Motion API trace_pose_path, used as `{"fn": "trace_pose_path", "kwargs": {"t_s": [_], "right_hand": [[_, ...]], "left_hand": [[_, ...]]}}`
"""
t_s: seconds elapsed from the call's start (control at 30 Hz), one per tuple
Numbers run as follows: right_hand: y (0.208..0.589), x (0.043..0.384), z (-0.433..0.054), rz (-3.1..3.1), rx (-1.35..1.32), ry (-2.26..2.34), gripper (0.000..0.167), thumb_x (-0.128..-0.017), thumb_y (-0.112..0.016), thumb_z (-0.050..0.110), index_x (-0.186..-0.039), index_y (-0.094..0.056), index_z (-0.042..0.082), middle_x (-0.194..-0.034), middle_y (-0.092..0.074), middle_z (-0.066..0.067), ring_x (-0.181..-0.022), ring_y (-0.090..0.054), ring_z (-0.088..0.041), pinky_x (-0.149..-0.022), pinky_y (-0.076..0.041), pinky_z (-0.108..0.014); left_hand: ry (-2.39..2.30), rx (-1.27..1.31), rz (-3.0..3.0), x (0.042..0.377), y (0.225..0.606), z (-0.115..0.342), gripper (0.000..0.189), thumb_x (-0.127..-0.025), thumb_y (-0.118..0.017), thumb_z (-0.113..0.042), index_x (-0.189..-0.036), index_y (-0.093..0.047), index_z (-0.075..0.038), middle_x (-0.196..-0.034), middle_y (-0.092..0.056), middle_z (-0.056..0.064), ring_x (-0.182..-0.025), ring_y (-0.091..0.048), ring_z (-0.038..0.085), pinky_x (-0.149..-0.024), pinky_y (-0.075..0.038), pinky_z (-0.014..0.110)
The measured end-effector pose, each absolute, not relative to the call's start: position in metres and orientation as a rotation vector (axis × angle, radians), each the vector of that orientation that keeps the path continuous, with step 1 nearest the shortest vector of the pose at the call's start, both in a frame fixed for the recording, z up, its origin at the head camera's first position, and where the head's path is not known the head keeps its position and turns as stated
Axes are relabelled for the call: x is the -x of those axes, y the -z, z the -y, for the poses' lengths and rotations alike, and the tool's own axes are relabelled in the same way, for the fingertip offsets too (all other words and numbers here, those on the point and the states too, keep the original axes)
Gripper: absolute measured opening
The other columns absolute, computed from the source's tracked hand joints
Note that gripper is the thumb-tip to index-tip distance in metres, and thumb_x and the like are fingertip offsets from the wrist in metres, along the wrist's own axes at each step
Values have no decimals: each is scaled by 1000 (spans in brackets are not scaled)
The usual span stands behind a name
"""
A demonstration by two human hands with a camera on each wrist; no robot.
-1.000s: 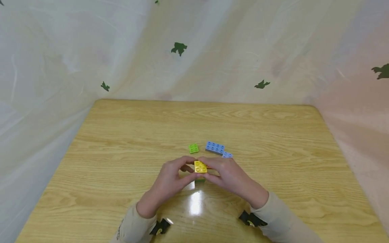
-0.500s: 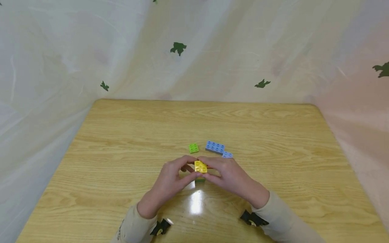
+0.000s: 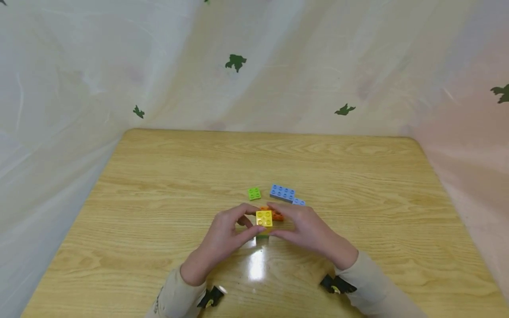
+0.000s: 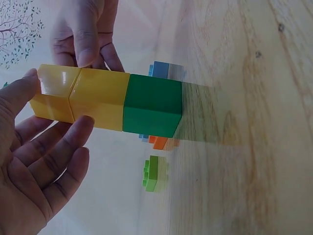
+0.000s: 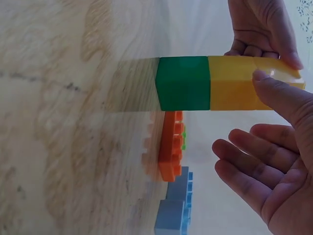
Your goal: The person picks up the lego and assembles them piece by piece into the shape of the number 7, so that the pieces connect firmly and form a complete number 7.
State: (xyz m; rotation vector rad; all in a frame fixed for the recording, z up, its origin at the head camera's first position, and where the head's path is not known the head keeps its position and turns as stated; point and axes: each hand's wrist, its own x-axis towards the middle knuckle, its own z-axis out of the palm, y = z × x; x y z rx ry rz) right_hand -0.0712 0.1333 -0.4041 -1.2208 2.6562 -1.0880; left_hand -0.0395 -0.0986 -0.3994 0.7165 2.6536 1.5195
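A tower of toy bricks stands upright on the table: a green brick [image 4: 154,105] at the bottom and two yellow ones above it. My left hand [image 3: 230,229] holds the top yellow brick [image 3: 264,218] between thumb and fingers. Across from it, my right hand [image 3: 306,227] has its thumb and fingers spread beside the tower. In the right wrist view, the right thumb [image 5: 281,93] overlaps the yellow bricks while the other fingers hang loose. Behind the tower lies an orange brick [image 5: 171,147], partly hidden in the head view.
A flat lime-green brick [image 3: 254,193] lies past the hands. To its right are a long blue brick [image 3: 282,192] and a smaller light-blue brick [image 3: 299,202]. The wooden table [image 3: 159,176] ends at a pale cloth curtain [image 3: 286,79] with dark green leaf shapes.
My right hand has loosened and shifted slightly right, away from the yellow brick, so more of the orange brick shows. The left hand has stayed nearly still.
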Motion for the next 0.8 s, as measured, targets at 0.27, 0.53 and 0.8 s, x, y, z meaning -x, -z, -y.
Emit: {"fn": "trace_pose_path", "kwargs": {"t_s": [0.27,0.53,0.8], "right_hand": [[408,77,-138,-2632,1142,1053,56,-84,-78,19,-132,-57,-1,-130,-62,-11,-113,-62,-24,-93,-52,-40],[415,81,-140,-2690,1086,990,56,-85,-77,17,-133,-56,0,-130,-61,-13,-114,-61,-25,-94,-51,-42],[418,82,-139,-2702,1042,973,54,-86,-76,16,-134,-56,2,-131,-61,-12,-114,-61,-26,-94,-51,-44]], "left_hand": [[-1523,-690,-2639,39,399,99,35,-88,-73,-29,-117,-63,-13,-111,-70,3,-81,-67,8,-66,-56,27],[-1538,-698,-2634,39,399,98,35,-88,-73,-28,-117,-64,-12,-112,-70,3,-81,-67,8,-65,-56,28],[-1537,-681,-2634,38,400,98,35,-88,-73,-29,-117,-64,-12,-111,-70,2,-81,-67,7,-66,-56,28]]}}
